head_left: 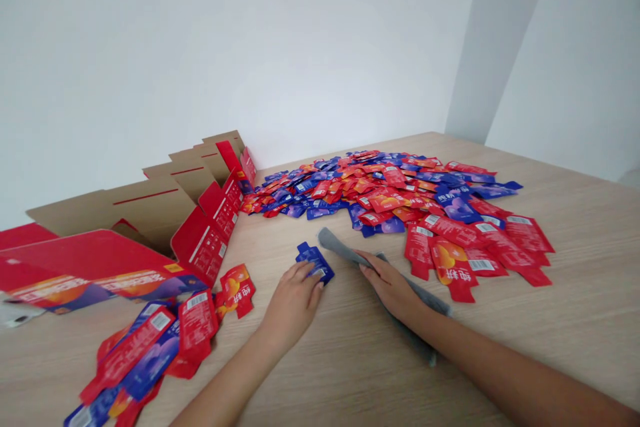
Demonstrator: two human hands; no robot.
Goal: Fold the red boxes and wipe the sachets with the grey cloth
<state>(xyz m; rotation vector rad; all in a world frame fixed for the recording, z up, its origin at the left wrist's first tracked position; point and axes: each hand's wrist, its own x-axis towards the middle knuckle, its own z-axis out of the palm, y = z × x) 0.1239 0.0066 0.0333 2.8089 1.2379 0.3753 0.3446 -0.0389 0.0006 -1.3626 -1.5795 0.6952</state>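
My left hand [295, 300] rests on the wooden table [575, 320] with its fingertips pressing a small blue packet [314, 260], fingers loosely curled over its near edge. Just to the right, my right hand [393, 287] lies flat, fingers stretched out, on a grey cloth [340, 245] that runs under my palm and forearm. Beyond both hands spreads a big pile of red and blue flat packets [400, 197].
Opened red cardboard boxes [150, 220] with brown inner flaps stand at the left against the white wall. A smaller heap of red and blue packets [150, 347] lies at the near left. Bare table shows between the hands and at the near right.
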